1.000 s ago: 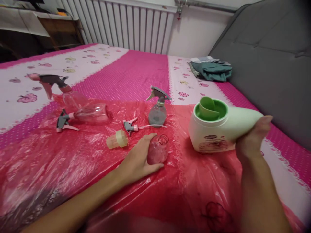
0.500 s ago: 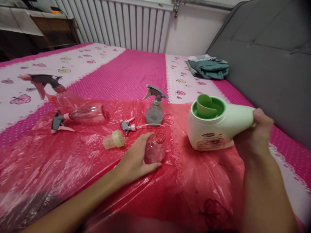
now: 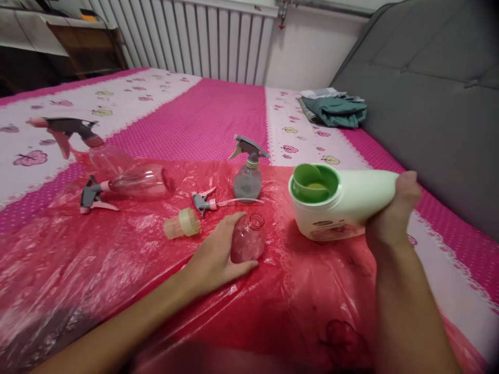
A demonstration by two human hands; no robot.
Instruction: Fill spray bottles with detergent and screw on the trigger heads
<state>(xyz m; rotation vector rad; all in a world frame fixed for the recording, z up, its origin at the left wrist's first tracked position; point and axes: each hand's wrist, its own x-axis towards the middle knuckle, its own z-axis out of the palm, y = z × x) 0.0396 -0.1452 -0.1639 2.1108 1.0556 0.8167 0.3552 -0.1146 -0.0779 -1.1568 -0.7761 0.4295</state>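
Note:
My left hand [image 3: 222, 249] is wrapped round a small clear pinkish bottle [image 3: 248, 240], which stands with its mouth uncovered. Gripped by the handle in my right hand [image 3: 393, 210] is a large pale-green detergent jug [image 3: 351, 200]. The jug is tilted to the left, and its green pouring spout [image 3: 314, 182] faces the small bottle, some way apart from it. Behind the small bottle lies a grey and pink spray trigger [image 3: 205, 201] with a thin tube. A yellowish measuring cup [image 3: 182, 224] rests on its side left of my left hand.
Just behind stands a small clear spray bottle [image 3: 248, 179] with a grey trigger. Two pink spray bottles lie at the left, one [image 3: 140, 182] in front of the other [image 3: 109, 158]. Red plastic sheeting [image 3: 241, 311] covers the near bed; folded clothes [image 3: 335, 108] lie far right.
My right hand has moved left with the detergent jug and tipped it further toward the small bottle. My left hand has stayed on the bottle.

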